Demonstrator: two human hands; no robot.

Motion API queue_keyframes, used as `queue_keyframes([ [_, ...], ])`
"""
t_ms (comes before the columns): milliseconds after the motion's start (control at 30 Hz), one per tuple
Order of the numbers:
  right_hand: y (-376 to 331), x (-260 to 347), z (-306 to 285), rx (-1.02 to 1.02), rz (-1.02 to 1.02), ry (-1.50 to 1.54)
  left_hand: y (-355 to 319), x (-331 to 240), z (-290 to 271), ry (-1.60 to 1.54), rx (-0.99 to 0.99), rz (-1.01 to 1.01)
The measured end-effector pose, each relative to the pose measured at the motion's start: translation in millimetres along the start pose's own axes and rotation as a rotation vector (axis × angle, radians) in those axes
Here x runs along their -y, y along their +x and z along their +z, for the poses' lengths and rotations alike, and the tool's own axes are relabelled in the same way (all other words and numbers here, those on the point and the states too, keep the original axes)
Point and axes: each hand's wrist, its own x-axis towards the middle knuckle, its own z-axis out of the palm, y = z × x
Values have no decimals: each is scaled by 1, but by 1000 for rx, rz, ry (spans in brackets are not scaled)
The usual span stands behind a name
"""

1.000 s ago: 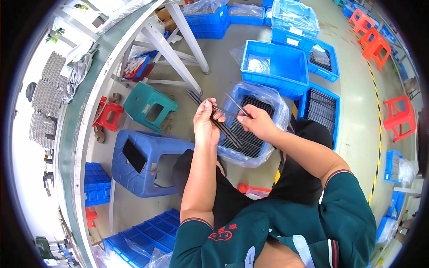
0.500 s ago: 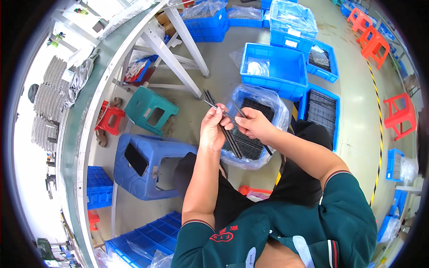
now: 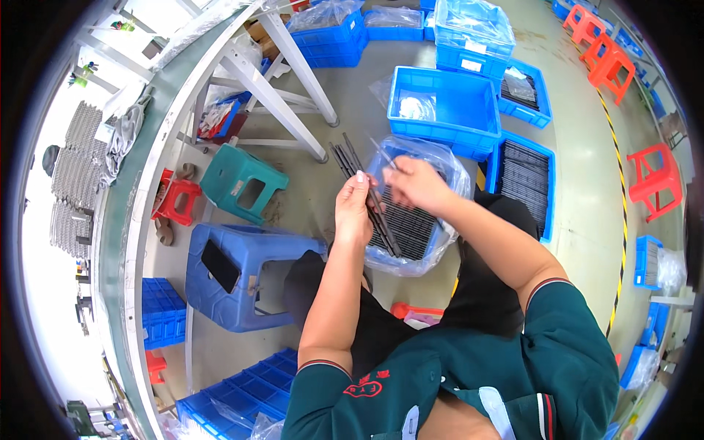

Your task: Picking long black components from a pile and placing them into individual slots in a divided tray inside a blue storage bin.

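Note:
Several thin black rods stand slanted in my left hand, which is closed around them. Their lower ends reach over the bagged blue bin, and the upper ends fan apart slightly. My right hand is beside it, over the same bin, with fingers curled and smeared by motion. A thin pale stick-like thing pokes up from its fingers, too blurred to name. Below both hands, many black rods lie in rows in the bin, lined with a clear plastic bag.
A blue crate holding some clear plastic stands beyond the bin; another with dark rods is to the right. At left are a blue stool bearing a phone, a green stool and a workbench.
My right hand has lifted slightly away from my left hand. The dark rod it held now seems to be with the bundle in my left hand.

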Motion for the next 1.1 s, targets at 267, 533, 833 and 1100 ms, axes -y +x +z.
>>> queue_keyframes([
  [267,19,5,-9,96,96,392,-7,5,2,-103,218,-378],
  [533,63,11,-111,-456,-83,571,-20,4,-3,-78,456,-510],
  [833,27,-6,-14,-23,22,36,-10,-8,-8,-213,403,-345],
  [1100,30,-13,0,-48,-227,-476,-7,-2,-18,-287,362,-369],
])
